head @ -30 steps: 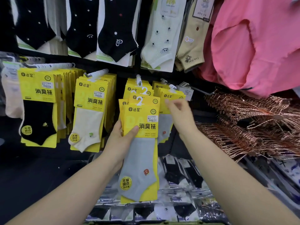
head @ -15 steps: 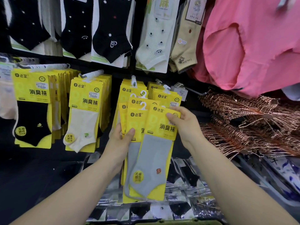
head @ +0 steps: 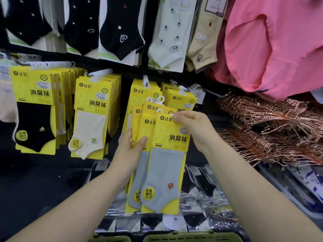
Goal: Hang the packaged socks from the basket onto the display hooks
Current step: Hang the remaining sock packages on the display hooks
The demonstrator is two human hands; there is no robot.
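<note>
Black display panelling [head: 125,70] backs rows of glossy yellow card packs. At the centre, the front pack [head: 167,163], a flat grey ankle sock on yellow card, is pinched at its top edge by the right hand [head: 194,128]. Just left of that pack, the left hand [head: 129,151] grips a fanned stack [head: 139,123] of like packs, thumb across their faces. Above it, white plastic hooks [head: 146,82] carry more packs. Right of it lie coppery wire hangers [head: 279,128] under pink cloth [head: 279,41]; below it shows a green basket rim [head: 192,237].
</note>
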